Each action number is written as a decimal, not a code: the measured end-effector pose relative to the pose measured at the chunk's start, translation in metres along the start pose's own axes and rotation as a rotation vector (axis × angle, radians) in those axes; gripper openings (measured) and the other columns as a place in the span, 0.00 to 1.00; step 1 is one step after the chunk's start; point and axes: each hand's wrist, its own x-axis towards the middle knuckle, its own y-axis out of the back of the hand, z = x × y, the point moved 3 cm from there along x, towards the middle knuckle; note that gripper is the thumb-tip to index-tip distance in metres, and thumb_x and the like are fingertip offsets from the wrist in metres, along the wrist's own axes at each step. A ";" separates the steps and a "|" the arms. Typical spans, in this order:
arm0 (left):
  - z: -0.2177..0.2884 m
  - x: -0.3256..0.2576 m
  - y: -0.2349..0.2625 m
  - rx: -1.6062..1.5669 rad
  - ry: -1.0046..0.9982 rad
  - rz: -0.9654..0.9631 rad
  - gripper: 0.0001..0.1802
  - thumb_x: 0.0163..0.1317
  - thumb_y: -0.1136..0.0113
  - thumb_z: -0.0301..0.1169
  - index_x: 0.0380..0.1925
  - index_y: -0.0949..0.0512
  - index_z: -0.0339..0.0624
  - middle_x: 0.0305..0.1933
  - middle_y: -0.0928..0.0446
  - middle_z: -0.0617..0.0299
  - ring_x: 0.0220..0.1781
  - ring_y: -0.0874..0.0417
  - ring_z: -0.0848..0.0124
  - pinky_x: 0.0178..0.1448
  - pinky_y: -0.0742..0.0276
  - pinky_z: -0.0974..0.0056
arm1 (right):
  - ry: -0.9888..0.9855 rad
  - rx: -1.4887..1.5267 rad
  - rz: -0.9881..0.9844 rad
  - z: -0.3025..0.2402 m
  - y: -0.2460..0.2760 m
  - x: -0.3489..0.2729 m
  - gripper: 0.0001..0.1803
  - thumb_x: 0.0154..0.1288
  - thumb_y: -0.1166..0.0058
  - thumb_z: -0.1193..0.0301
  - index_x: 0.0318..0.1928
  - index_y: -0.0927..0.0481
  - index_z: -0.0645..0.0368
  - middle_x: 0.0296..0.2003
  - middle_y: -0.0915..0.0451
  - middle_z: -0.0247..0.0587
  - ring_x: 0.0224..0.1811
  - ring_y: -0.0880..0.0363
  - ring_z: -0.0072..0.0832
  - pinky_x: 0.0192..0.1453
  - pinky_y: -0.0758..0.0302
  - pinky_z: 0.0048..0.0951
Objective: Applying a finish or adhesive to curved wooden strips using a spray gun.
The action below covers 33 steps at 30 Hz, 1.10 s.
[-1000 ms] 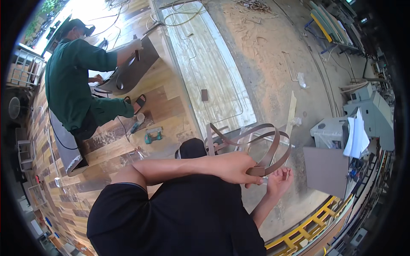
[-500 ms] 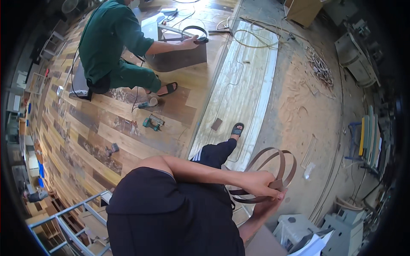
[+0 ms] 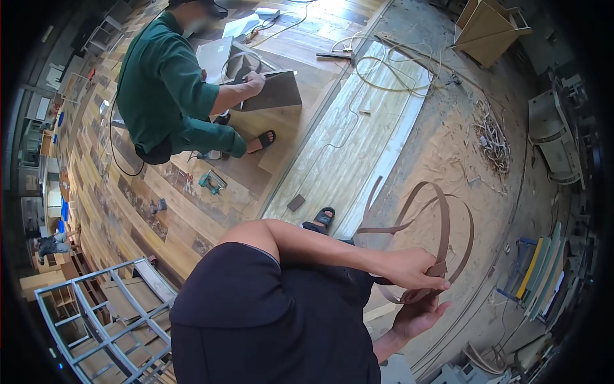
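Brown strip (image 3: pixel 444 224) is in the air in loose loops, right of the torso, over the dusty floor (image 3: pixel 448 150). Left grip (image 3: pixel 412 265) is clamped on it, thumb on top at the right end of the hand. Left arm comes across the body to get there, forearm running left to right. Right grip (image 3: pixel 416 318) sits just below the left, palm turned up, fingers partly curled; can't tell whether they pinch the strip or only rest by it. Key relation: main loops go up the picture from the left grip, away from the body, bulging to the right. No single long axis, it curves throughout; the tallest loop runs roughly up-down. A thinner-looking length trails up and left toward the near edge of the pale panel (image 3: pixel 348 141). Low bend shows just left of the right grip. Left is nearer the tall loops, right nearer the low bend.
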 end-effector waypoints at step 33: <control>0.034 0.563 0.410 0.287 0.037 1.129 0.38 0.80 0.47 0.67 0.45 0.20 0.35 0.30 0.18 0.42 0.33 0.17 0.45 0.40 0.25 0.44 | -0.364 -0.046 -0.773 -0.281 -0.262 0.761 0.17 0.91 0.53 0.59 0.44 0.20 0.55 0.24 0.34 0.27 0.24 0.38 0.19 0.31 0.37 0.27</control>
